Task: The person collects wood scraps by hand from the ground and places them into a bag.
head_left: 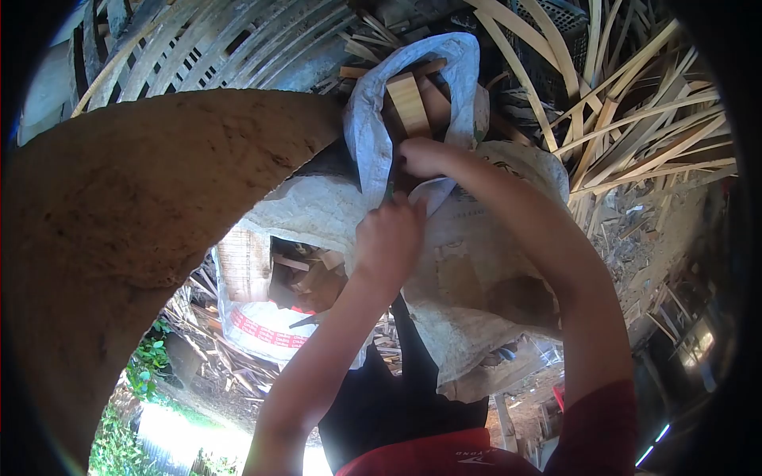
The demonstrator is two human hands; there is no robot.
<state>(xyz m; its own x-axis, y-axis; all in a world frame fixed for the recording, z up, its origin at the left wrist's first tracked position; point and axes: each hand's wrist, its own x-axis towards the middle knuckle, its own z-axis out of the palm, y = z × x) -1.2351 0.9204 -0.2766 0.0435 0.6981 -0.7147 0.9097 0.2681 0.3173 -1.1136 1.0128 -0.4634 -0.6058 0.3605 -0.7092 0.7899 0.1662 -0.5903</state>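
Observation:
A white woven sack [373,131] stands in front of me with its rim rolled back. Wooden offcuts [409,103] fill its mouth, one pale block on top. My left hand [390,242] is closed on the near edge of the sack, and a thin greenish sliver sticks up above its knuckles. My right hand [425,157] is curled at the right inner side of the mouth, against the offcuts; its fingertips are hidden, so what they grip cannot be made out.
A large brown rough-surfaced slab [159,182] juts in from the left. Another sack [476,262] lies under my right forearm. A box of wood scraps [246,266] sits below left. Long wooden strips [619,151] are piled at right, and slatted curved pieces [230,47] stand behind.

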